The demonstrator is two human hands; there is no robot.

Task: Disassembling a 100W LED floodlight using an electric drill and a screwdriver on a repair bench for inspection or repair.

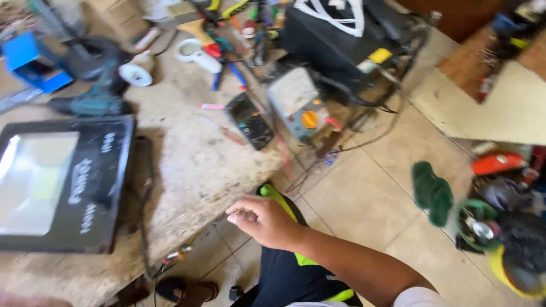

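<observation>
My right hand (264, 219) hovers just off the front edge of a worn, stained workbench (193, 170), above the tiled floor. Its fingers are curled in and I see nothing in them. The forearm reaches in from the lower right, over my dark trousers with yellow-green trim (284, 273). Nearest on the bench are a black multimeter (250, 120) and a grey meter with an orange dial (301, 108). A large black floodlight (62, 182) lies flat at the bench's left end. My left hand is out of sight.
A teal drill (94, 102), a blue box (31, 59), a white tape roll (187, 50) and several hand tools (239, 28) crowd the back of the bench. A black machine (341, 34) trails cables. On the floor: a green cloth (432, 193), orange and green items (495, 165).
</observation>
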